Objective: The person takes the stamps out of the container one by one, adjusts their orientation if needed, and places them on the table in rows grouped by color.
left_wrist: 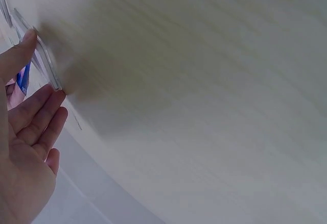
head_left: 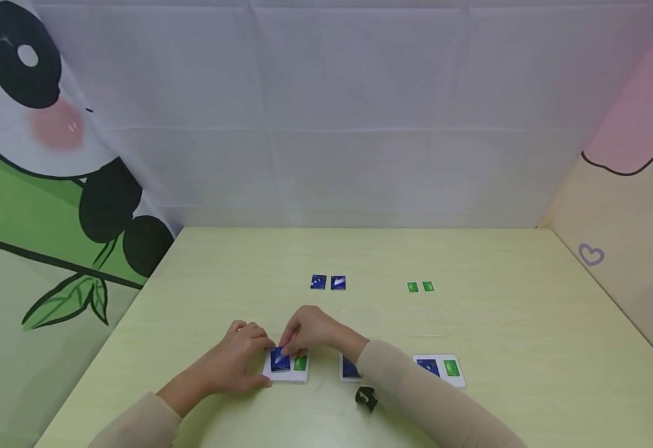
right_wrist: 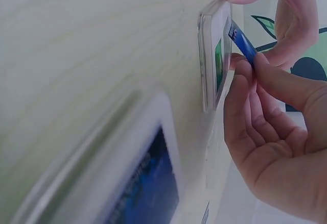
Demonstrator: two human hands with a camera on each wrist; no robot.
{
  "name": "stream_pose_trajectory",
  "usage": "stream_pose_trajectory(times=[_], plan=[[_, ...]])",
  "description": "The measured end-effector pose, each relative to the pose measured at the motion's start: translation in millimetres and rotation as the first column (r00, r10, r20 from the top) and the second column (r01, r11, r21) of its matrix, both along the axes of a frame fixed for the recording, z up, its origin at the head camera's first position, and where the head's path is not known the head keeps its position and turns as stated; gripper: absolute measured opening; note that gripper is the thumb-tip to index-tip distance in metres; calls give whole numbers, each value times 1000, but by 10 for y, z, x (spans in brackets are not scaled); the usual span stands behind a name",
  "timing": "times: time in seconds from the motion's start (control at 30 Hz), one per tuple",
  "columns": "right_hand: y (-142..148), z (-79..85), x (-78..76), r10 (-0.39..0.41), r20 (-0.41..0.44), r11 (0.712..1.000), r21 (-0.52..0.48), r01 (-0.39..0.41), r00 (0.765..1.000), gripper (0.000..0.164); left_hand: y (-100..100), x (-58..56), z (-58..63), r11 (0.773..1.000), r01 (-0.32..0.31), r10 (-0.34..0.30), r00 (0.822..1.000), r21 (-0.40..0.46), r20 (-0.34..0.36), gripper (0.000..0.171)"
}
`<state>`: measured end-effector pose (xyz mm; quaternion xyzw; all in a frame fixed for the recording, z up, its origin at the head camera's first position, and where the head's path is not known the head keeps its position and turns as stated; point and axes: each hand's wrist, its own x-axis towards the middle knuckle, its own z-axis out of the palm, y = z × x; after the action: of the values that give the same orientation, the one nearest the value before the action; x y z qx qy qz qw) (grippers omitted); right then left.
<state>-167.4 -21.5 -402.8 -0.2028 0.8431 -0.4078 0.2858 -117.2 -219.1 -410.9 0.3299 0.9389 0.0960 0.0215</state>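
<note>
On the table lies a flat white plate with a clear edge point(head_left: 286, 377), a green picture square point(head_left: 300, 363) on its right side. My left hand point(head_left: 237, 358) holds this plate by its left side; in the left wrist view, the thumb and fingertips touch opposite edges. A small blue picture card point(head_left: 279, 359) is pinched between the thumb and fingers of my right hand point(head_left: 312, 330), over the plate's left part. The right wrist view shows that card point(right_wrist: 243, 43) tilted, its lower edge at or near the plate's face; contact is unclear.
Two similar plates lie to the right: one half hidden by my right sleeve point(head_left: 410, 386), one further right point(head_left: 461, 380). A small black object point(head_left: 366, 398) sits nearer me. Further back are two blue squares point(head_left: 318, 282) and two green squares point(head_left: 413, 287). Faint transparent sheets point(head_left: 362, 322) lie between.
</note>
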Motion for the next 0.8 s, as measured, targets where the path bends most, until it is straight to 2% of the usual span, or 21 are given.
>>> stream_pose_trajectory(times=[0.8], plan=[[56,-19,-111,-27,88,999,-20,29,996,5,14,13,1,1000,-7,7,1000,18,-17,52]])
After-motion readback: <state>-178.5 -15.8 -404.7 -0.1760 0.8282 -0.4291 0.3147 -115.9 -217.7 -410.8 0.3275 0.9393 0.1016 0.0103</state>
